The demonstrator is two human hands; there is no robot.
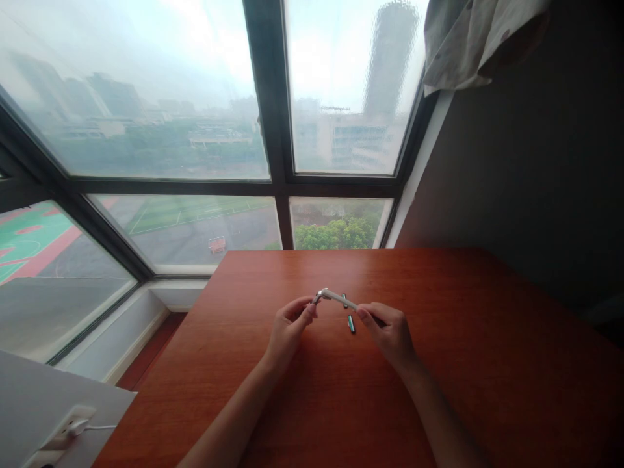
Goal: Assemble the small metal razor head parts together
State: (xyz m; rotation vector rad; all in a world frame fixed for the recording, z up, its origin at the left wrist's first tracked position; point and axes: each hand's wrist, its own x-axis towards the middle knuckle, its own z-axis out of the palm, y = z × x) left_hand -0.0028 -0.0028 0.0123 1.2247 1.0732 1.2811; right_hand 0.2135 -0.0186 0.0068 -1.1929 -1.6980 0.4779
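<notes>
Between my hands, above the table, is a slim silver razor (340, 299) with a bent neck at its left end. My left hand (288, 328) is closed, thumb and fingers pinching the bent head end, so most of the head is hidden. My right hand (389, 330) is wrapped round the other end of the handle. Just beneath and behind the razor lie two small dark pieces with teal stripes, which look like razor cartridges: a nearer cartridge (351, 324) and a farther cartridge (344, 300) partly covered by the handle.
The reddish-brown wooden table (219, 390) reaches to large windows with a dark frame (277, 130). At lower left, a plug (78, 426) with a white cable sits in a wall socket. Pale cloth (468, 45) hangs at upper right beside a dark wall.
</notes>
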